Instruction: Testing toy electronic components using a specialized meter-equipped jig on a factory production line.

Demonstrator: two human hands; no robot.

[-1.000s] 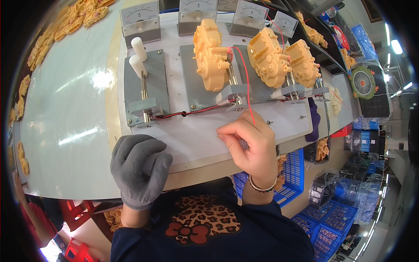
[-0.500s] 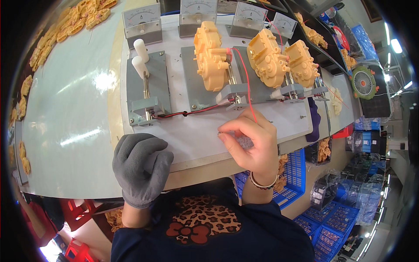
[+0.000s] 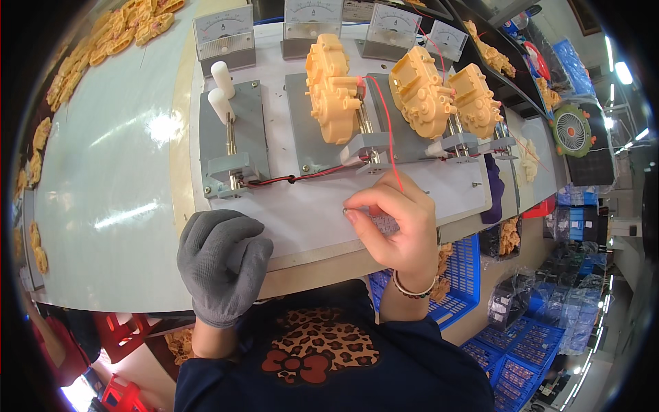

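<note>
My left hand [image 3: 223,264], in a grey knitted glove, rests at the near table edge with its fingers loosely curled in; nothing shows in it. My bare right hand [image 3: 401,220] has thumb and forefinger pinched together, with a tiny dark tip between them too small to name. A red wire [image 3: 390,130] runs down to the back of this hand from a yellow plastic gear housing [image 3: 329,89]. That housing sits on a grey test fixture [image 3: 298,123]. Two more yellow housings [image 3: 420,93] [image 3: 476,101] sit on fixtures to its right.
A left fixture [image 3: 250,127] bears two white pegs [image 3: 221,103] and no housing. Several analogue meters [image 3: 224,34] stand behind. Red and black leads [image 3: 292,179] cross the white board. Yellow parts [image 3: 113,34] lie far left. A blue crate [image 3: 467,278] and green fan [image 3: 572,129] are right.
</note>
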